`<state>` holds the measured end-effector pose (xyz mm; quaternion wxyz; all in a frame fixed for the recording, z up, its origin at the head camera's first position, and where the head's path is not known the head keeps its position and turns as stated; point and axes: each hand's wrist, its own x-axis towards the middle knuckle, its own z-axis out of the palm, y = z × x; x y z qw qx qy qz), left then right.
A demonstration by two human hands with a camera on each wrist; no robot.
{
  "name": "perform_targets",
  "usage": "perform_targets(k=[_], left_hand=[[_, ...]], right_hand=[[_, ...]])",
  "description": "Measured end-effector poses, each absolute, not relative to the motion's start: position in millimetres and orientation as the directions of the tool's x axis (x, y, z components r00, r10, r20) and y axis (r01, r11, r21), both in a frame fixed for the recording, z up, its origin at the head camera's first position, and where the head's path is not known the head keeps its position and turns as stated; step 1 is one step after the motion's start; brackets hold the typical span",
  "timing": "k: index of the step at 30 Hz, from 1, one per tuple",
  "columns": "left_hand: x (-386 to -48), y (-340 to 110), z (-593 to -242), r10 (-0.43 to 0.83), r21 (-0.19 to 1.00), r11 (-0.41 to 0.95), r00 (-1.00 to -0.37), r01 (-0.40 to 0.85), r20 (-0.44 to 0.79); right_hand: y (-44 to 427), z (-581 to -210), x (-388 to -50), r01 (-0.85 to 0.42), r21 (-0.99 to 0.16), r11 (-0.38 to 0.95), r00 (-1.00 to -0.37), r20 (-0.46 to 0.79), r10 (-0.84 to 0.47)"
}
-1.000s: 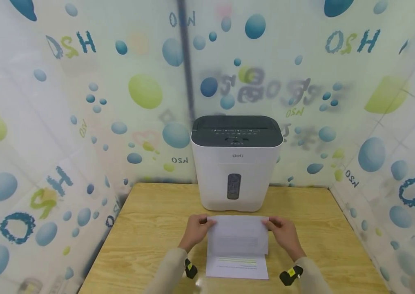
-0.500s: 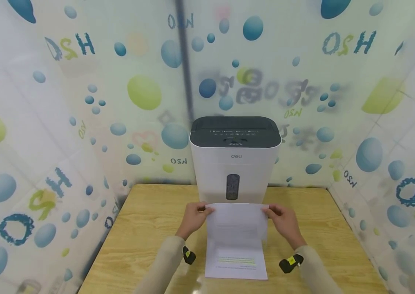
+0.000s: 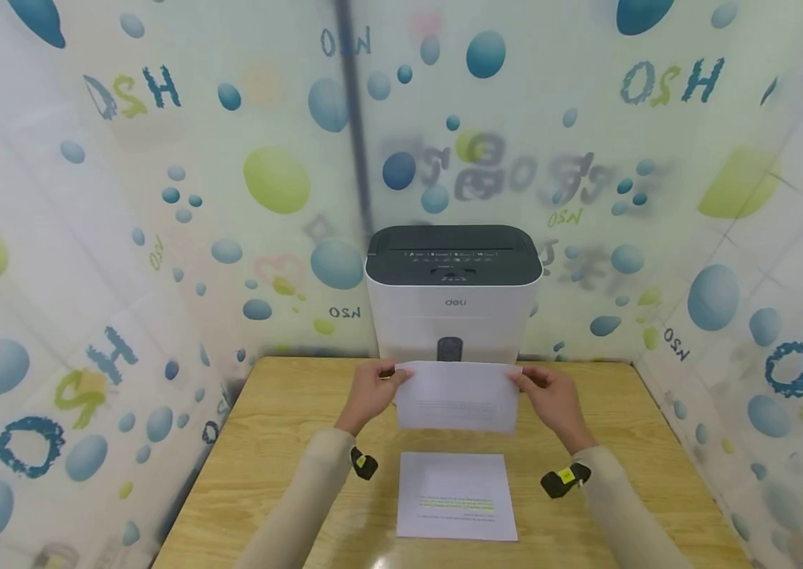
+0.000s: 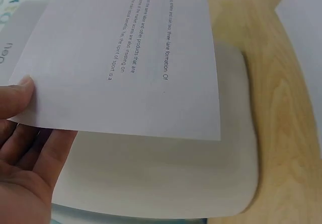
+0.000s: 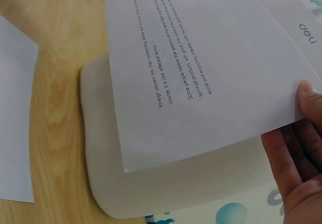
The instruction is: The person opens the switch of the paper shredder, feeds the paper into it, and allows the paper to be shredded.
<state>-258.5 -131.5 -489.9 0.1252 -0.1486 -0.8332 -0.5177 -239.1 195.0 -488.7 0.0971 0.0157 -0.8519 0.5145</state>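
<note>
A printed sheet of paper (image 3: 457, 399) hangs in the air in front of the paper shredder (image 3: 453, 320). My left hand (image 3: 370, 393) pinches its upper left corner between thumb and fingers, and my right hand (image 3: 551, 399) pinches the upper right corner. Several lines of print show on the sheet (image 4: 141, 68) in the left wrist view and on the sheet (image 5: 186, 68) in the right wrist view. Below it on the table lies another paper (image 3: 454, 494) with lines highlighted yellow; I cannot tell whether it is one sheet or a stack. The held sheet hides the shredder's lower front.
The white shredder has a dark top (image 3: 454, 254) with a slot across it and stands at the back of the wooden table (image 3: 288, 442). Printed curtains (image 3: 273, 103) close in the back and both sides.
Both hands have raised the sheet up and forward towards the shredder. Its lower edge has come off the paper on the table, and a gap now shows between them.
</note>
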Motion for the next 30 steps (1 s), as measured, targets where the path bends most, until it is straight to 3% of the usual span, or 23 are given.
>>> perform_targets(k=[14,30], left_hand=[[-274.8,-127.7,-443.9,0.120,0.783,0.453,-0.900,0.426,0.420],[-285.1,-130.1,-380.4,0.146,0.737,0.463,-0.863,0.491,0.483]], right_hand=[[200.9,-447.7,-252.5,-0.286,-0.837,0.467,-0.938,0.345,0.044],[200.5,-389.1,-264.7,-0.338,-0.835,0.435,-0.923,0.383,0.018]])
